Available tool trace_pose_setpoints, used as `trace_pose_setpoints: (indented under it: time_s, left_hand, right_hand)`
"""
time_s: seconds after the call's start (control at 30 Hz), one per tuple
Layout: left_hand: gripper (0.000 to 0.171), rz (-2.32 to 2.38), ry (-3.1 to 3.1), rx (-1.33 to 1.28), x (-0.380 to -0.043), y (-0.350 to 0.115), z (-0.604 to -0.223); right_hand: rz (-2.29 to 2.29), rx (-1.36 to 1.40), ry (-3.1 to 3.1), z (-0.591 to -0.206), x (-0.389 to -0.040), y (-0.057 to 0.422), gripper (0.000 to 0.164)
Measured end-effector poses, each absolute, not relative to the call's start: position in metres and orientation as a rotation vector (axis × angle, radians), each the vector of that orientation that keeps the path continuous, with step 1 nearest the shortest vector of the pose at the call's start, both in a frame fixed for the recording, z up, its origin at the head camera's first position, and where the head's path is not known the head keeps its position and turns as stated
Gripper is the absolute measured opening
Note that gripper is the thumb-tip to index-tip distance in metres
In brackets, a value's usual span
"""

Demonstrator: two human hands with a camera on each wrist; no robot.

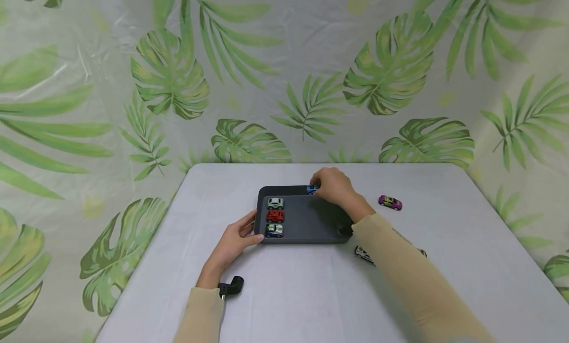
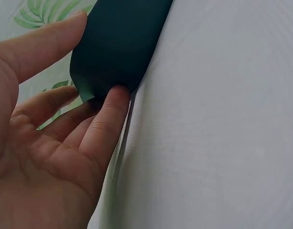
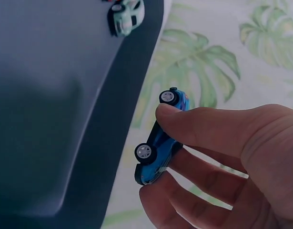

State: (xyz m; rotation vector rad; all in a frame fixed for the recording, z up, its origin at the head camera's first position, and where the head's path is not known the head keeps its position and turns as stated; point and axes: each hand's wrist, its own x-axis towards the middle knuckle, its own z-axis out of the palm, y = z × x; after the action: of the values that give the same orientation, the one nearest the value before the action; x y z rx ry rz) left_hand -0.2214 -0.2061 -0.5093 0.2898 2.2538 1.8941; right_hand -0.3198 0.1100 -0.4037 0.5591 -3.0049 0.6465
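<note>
black clip point(image 1: 231, 287): on the table point(image 1: 302, 303), beside left wrist
left hand point(image 1: 234, 241): fingers relaxed, thumb and fingertips touch tray's near-left corner
white car point(image 1: 364, 254): partly hidden behind right sleeve
tray point(image 1: 311, 222): dark, holds blue-green car point(image 1: 274, 230), red car point(image 1: 275, 216), pale green car point(image 1: 275, 203) in a left column
purple car point(image 1: 390, 202): on table, right of tray
right hand point(image 1: 334, 185): pinches blue car point(image 3: 161, 138) over tray's far rim
</note>
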Motion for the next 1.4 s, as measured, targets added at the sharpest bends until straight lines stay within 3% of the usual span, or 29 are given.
trace_pose_setpoints:
  time_s: [0.57, 1.4]
  left_hand:
    - [0.083, 1.909, 2.232, 0.263, -0.222, -0.206, -0.508]
    - [0.082, 1.904, 2.249, 0.245, -0.224, -0.206, -0.512]
  right_hand:
    - [0.593, 0.718, -3.048, -0.422, -0.332, 0.062, 0.026]
    - [0.448, 0.705, -3.145, -0.441, -0.336, 0.049, 0.028]
